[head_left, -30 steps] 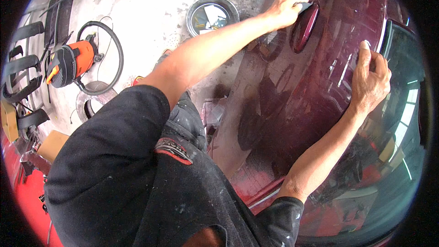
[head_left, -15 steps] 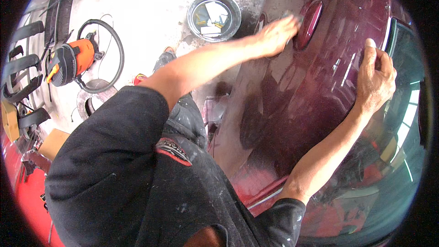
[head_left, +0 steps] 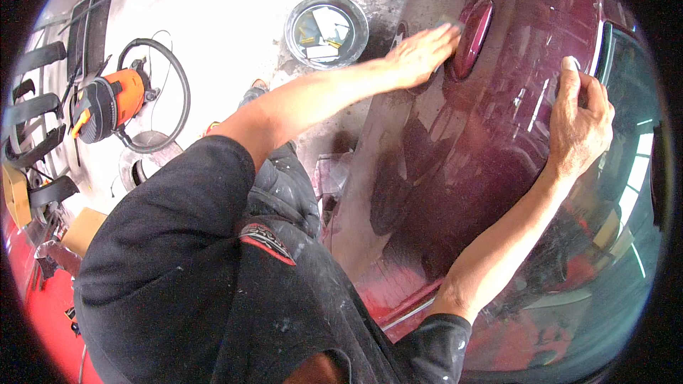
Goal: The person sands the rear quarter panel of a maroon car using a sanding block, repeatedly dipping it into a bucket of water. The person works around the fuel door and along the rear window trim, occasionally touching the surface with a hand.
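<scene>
My left hand (head_left: pixel 425 53) lies on the dark red car door (head_left: pixel 491 135), fingers stretched out beside the glossy door handle (head_left: pixel 473 39). A greyish bit shows at its fingertips; whether anything lies under the palm is hidden. My right hand (head_left: pixel 580 117) rests by the window edge of the door, thumb extended and fingers curled in. Something pale shows at the thumb tip, too small to name. Dull, hazy patches and streaks cover the door's paint.
On the floor stands a round black basin (head_left: pixel 291 32) of water with white and yellow pieces in it. An orange and black vacuum cleaner (head_left: pixel 117 96) with a looped hose is at the left, near black trim parts (head_left: pixel 35 110). The car window (head_left: pixel 633 171) curves along the right.
My left hand has shifted slightly down along the door beside the handle, its fingers less blurred. My right hand has stayed nearly in place. The view has shifted a little.
</scene>
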